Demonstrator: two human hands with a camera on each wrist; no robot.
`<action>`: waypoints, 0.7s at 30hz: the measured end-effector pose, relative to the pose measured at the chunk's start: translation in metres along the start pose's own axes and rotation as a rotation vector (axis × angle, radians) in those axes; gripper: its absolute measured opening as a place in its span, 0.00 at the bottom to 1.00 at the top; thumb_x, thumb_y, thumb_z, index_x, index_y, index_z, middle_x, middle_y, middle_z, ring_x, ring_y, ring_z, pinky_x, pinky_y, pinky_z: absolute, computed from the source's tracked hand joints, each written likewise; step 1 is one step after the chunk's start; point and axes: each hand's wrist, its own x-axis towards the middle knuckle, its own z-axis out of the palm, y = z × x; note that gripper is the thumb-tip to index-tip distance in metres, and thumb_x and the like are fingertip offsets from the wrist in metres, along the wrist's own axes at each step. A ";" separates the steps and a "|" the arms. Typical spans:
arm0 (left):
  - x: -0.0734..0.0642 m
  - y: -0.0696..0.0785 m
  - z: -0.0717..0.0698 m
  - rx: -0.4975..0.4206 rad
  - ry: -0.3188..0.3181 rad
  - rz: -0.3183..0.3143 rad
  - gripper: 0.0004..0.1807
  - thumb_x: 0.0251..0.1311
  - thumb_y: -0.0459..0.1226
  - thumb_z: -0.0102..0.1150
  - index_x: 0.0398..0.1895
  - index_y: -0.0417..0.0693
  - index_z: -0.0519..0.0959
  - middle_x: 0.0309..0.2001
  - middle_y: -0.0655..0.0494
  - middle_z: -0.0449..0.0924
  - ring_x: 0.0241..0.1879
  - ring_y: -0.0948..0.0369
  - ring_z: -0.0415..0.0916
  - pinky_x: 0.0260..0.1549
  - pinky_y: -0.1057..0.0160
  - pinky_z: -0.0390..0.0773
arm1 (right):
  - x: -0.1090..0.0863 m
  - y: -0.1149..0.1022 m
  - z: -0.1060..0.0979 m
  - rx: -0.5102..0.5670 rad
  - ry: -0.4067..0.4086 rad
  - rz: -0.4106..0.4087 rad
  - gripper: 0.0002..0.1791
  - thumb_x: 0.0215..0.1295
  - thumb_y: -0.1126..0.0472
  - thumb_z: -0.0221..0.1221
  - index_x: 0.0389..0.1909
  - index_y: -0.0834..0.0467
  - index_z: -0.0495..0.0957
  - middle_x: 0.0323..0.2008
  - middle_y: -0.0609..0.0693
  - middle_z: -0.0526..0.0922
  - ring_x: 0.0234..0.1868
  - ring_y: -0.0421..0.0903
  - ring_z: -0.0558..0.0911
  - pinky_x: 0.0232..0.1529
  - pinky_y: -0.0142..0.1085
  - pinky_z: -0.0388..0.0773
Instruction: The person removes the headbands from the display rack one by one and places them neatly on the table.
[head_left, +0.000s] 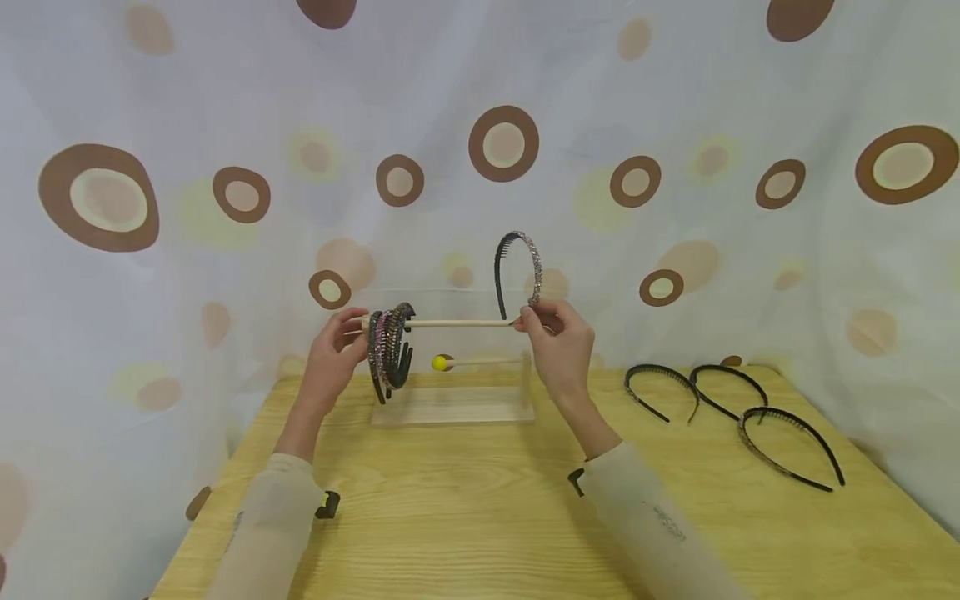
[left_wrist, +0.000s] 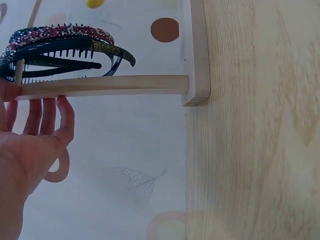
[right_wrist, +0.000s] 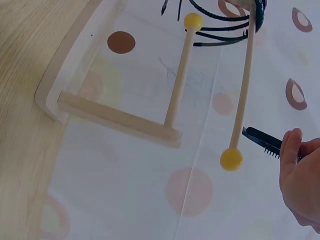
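A wooden rack (head_left: 450,407) with two rods stands on the table. My left hand (head_left: 330,358) grips the top of its left post (left_wrist: 125,85), thumb on one side and fingers on the other. Several glittery headbands (head_left: 381,354) hang bunched at the left end of the upper rod (head_left: 457,322). My right hand (head_left: 562,346) pinches one end of a sparkly toothed headband (head_left: 537,265), which stands upright, arch up. In the right wrist view, this headband's dark tip (right_wrist: 255,135) is beside the upper rod, close to its yellow end ball (right_wrist: 231,159).
Three black headbands lie on the right of the wooden table (head_left: 465,517): one at the left (head_left: 637,368), one behind (head_left: 731,368), one in front (head_left: 813,433). The lower rod ends in a yellow ball (head_left: 439,363). A patterned cloth (head_left: 502,67) hangs behind.
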 end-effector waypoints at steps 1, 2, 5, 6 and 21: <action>0.000 -0.001 -0.001 0.002 0.003 0.004 0.24 0.73 0.36 0.56 0.70 0.46 0.70 0.61 0.44 0.72 0.59 0.51 0.72 0.49 0.62 0.80 | 0.001 0.000 -0.004 -0.001 -0.001 0.015 0.06 0.66 0.77 0.61 0.41 0.78 0.79 0.36 0.71 0.83 0.33 0.67 0.85 0.38 0.35 0.85; 0.000 -0.002 -0.003 0.006 0.003 0.009 0.24 0.73 0.36 0.56 0.70 0.45 0.70 0.61 0.43 0.72 0.59 0.51 0.72 0.50 0.61 0.80 | 0.002 0.004 -0.009 0.000 0.000 0.032 0.06 0.67 0.77 0.61 0.41 0.78 0.79 0.37 0.71 0.83 0.33 0.67 0.85 0.39 0.37 0.85; 0.001 -0.005 -0.008 0.009 0.000 0.019 0.24 0.74 0.37 0.57 0.70 0.45 0.70 0.60 0.44 0.72 0.59 0.51 0.71 0.50 0.61 0.80 | 0.005 0.020 -0.024 0.015 0.006 0.081 0.07 0.68 0.75 0.62 0.43 0.76 0.80 0.39 0.70 0.84 0.34 0.61 0.87 0.41 0.39 0.85; 0.001 -0.005 -0.009 0.012 -0.001 0.020 0.24 0.74 0.38 0.57 0.70 0.45 0.69 0.60 0.44 0.72 0.60 0.51 0.71 0.50 0.61 0.80 | 0.006 0.025 -0.029 0.024 0.007 0.096 0.07 0.68 0.74 0.62 0.44 0.75 0.81 0.40 0.69 0.84 0.34 0.59 0.87 0.42 0.39 0.85; -0.001 -0.005 -0.024 0.031 -0.002 0.011 0.26 0.74 0.38 0.56 0.73 0.44 0.67 0.61 0.44 0.70 0.59 0.55 0.71 0.49 0.64 0.78 | 0.005 0.044 -0.133 0.059 -0.045 0.257 0.14 0.70 0.64 0.65 0.49 0.71 0.82 0.40 0.57 0.86 0.35 0.47 0.88 0.46 0.38 0.83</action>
